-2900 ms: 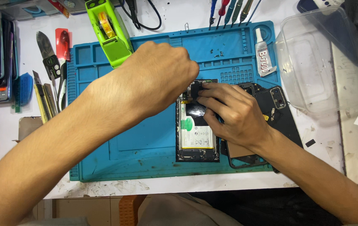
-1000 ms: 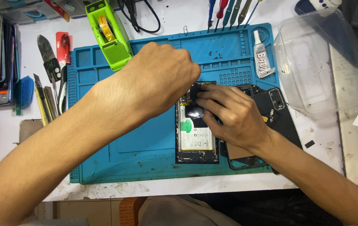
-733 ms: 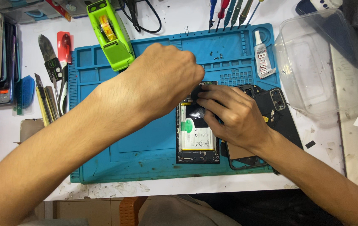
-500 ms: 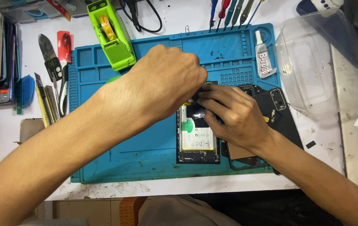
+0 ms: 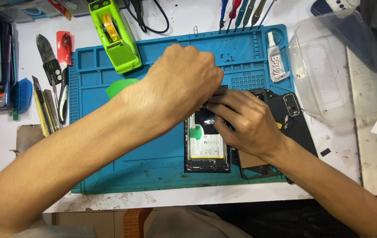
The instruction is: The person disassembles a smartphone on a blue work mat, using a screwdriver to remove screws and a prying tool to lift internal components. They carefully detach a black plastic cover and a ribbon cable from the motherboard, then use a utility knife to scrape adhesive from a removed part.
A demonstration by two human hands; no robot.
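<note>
Both hands on an opened phone, centre of the blue mat.

From here I see the opened phone (image 5: 206,143) lying flat on the blue work mat (image 5: 109,167), battery side up. My left hand (image 5: 184,83) is curled into a fist over its 12 o'clock end; what it grips, if anything, I cannot tell. My right hand (image 5: 245,121) presses fingers together onto the phone from 3 o'clock. A black back cover (image 5: 292,117) lies at 3 o'clock, a green tape dispenser (image 5: 114,35) at 11.
</note>
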